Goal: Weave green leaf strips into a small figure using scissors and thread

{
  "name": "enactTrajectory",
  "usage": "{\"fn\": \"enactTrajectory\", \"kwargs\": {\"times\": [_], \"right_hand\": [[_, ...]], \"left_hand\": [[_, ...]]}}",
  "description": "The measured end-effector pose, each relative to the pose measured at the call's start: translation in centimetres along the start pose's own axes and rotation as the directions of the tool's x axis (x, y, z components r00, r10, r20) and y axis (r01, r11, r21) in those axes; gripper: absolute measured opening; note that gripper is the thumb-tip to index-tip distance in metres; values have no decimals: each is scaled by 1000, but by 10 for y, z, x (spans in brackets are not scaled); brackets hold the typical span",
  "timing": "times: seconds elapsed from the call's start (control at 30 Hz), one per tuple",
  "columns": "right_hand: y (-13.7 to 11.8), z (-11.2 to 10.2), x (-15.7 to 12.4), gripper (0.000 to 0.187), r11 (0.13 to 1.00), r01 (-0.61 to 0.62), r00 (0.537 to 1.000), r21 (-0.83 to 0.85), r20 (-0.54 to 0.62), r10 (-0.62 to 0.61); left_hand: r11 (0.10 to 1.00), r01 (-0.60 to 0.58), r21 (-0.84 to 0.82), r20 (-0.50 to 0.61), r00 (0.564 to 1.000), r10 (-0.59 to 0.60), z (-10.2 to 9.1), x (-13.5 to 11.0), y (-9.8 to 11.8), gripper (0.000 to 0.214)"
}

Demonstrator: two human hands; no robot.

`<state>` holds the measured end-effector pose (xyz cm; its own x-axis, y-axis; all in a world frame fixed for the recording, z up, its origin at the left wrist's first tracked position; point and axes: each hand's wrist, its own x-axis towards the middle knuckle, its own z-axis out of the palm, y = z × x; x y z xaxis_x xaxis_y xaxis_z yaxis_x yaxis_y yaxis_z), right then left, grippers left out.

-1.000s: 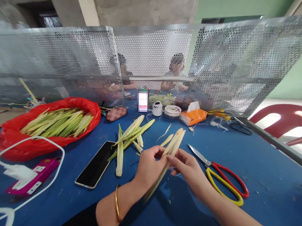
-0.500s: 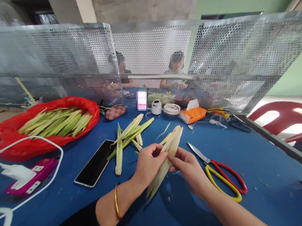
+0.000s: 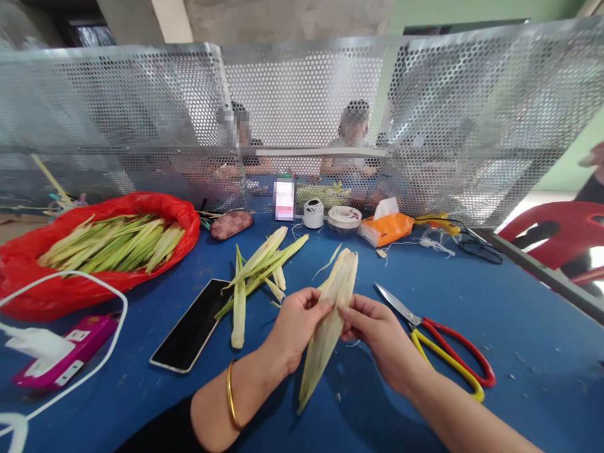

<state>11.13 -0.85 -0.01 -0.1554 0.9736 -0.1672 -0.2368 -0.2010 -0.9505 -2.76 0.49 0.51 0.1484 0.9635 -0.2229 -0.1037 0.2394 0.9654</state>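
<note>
A pale corn husk [image 3: 327, 341] is stretched between my two hands above the blue table, its wide end away from me and its narrow tip toward me. My left hand [image 3: 297, 326] pinches its left edge between thumb and fingers. On the opposite edge, my right hand [image 3: 375, 326] grips with thumb and forefinger; its other fingers are curled partly behind the husk. Several loose husks [image 3: 252, 271] lie crossed beyond my left hand. Scissors [image 3: 442, 343] with one red and one yellow handle rest to the right of my right hand.
At the left are a red bag [image 3: 192, 228] of husks and a purple power strip [image 3: 71, 350] with a white cable. A dark phone [image 3: 192, 328] lies nearby. Along the mesh screen [image 3: 308, 93] stand string [image 3: 313, 215], tape [image 3: 344, 219] and an orange tissue pack [image 3: 386, 229]. People sit behind it.
The husk has turned flatter toward me and its far end has shifted slightly left, opening out wider. Both hands keep hold. A person has appeared by the red chair at the right.
</note>
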Motion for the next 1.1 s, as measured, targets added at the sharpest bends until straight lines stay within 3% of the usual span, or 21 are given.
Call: {"fn": "enactTrajectory", "kwargs": {"times": [0.17, 0.33, 0.53, 0.6, 0.7, 0.77, 0.83, 0.9, 0.93, 0.97, 1.0, 1.03, 1.07, 1.1], "right_hand": [[-4, -2, -4, 27, 999, 2, 995, 40, 99, -6], [-14, -6, -7, 21, 991, 31, 986, 128, 159, -52], [-33, -19, -9, 22, 977, 190, 959, 100, 195, -207], [-42, -24, -11, 22, 966, 235, 945, 111, 205, -254], [-51, -31, -14, 20, 948, 276, 941, 160, 157, -300], [-52, -32, -13, 18, 949, 272, 952, 157, 97, -289], [-48, -30, -11, 16, 965, 239, 969, 104, 39, -244], [-41, -26, -9, 18, 976, 218, 976, 18, 15, -218], [-37, -24, -8, 18, 975, 222, 975, -25, 21, -221], [-34, -22, -7, 19, 970, 236, 971, -60, 35, -234], [-31, -20, -7, 19, 964, 253, 967, -83, 51, -249], [-30, -17, -7, 20, 960, 265, 964, -93, 64, -260], [-29, -16, -7, 20, 958, 273, 961, -92, 72, -267], [-28, -14, -8, 21, 956, 280, 959, -86, 73, -274]], "left_hand": [[990, -57, 131, -105, 992, 71, -4, 6, 0, 14], [954, -149, 261, -139, 972, 190, -19, 20, 3, 13], [918, -178, 354, -294, 911, 290, -41, 38, 10, 18], [875, -164, 455, -355, 868, 347, -53, 44, 13, 16], [826, -145, 544, -390, 829, 402, -70, 49, 19, 12], [724, -111, 681, -373, 798, 473, -76, 47, 26, 9], [540, -118, 834, -297, 728, 618, -73, 39, 33, 14], [400, -277, 874, -152, 625, 766, -57, 25, 38, 29], [402, -362, 841, -100, 626, 773, -46, 16, 40, 25], [462, -432, 775, -54, 682, 729, -34, 7, 40, 18], [564, -464, 684, 13, 780, 626, -21, -2, 39, 18], [687, -433, 583, 103, 879, 466, -9, -9, 37, 21], [805, -361, 472, 178, 933, 314, 1, -15, 34, 23], [893, -283, 350, 203, 954, 223, 10, -19, 30, 25]]}}
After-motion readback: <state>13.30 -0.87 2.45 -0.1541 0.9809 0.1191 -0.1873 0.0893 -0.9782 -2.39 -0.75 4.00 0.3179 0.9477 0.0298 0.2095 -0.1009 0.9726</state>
